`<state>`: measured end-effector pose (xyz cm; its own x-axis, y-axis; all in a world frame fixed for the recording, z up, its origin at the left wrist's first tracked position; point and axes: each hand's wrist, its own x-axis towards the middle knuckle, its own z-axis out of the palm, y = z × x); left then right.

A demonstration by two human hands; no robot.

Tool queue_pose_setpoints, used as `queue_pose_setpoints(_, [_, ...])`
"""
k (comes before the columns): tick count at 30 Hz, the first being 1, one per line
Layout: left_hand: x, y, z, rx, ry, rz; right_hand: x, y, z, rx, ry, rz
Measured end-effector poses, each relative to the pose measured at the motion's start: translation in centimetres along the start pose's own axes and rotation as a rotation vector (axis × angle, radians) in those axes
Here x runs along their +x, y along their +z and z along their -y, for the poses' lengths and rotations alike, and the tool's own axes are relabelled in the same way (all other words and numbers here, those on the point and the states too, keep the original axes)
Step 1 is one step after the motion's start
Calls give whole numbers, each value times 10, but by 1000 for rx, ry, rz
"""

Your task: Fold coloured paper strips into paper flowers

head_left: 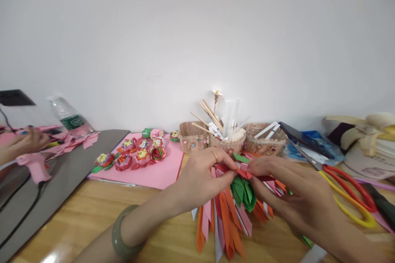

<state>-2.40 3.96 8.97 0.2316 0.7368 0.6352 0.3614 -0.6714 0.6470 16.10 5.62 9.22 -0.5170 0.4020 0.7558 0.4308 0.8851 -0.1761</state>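
Between both hands is a small folded red and pink paper piece [243, 171]. My left hand [206, 174], with a ring on a finger, pinches its left side. The fingers of my right hand [286, 189] are closed on its right side. Just beneath the fingertips sits a green folded paper bundle [243, 193]. Orange, pink, white and red folded paper strips [226, 222] fan out on the wooden table [101, 213] below the hands, partly hidden by them.
Finished paper flowers [142, 157] lie on a pink sheet [160, 172]. Baskets [193, 137] hold sticks and white rolls. Scissors [348, 193] lie right. Left are a pink glue gun [33, 166], a bottle [70, 119] and another person's hand [29, 144].
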Motion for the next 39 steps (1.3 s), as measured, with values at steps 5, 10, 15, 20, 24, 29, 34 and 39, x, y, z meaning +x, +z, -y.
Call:
queue_pose_setpoints(5, [-2, 4, 6, 213, 311, -137, -1, 2, -5, -224, -228, 23])
queue_pose_setpoints(10, [0, 0, 2, 61, 121, -16, -6, 0, -9, -304, -297, -28])
queue_pose_setpoints(15, [7, -6, 0, -451, -456, 37, -5, 1, -8, -261, -273, -67])
queue_pose_setpoints(20, [10, -6, 1, -492, -637, 154, -4, 2, -7, -275, -281, -76])
queue_pose_setpoints(24, [10, -6, 0, -431, -634, 154, -6, 2, -10, -254, -288, -76])
queue_pose_setpoints(29, [10, -7, 7, -595, -675, 201, -5, 2, -12, -227, -252, -80])
queue_pose_setpoints(34, [10, -2, 14, -744, -744, 174, 0, 0, -13, -196, -240, -51])
queue_pose_setpoints(39, [10, 2, 14, -767, -744, 129, 3, -3, -10, -222, -270, -45])
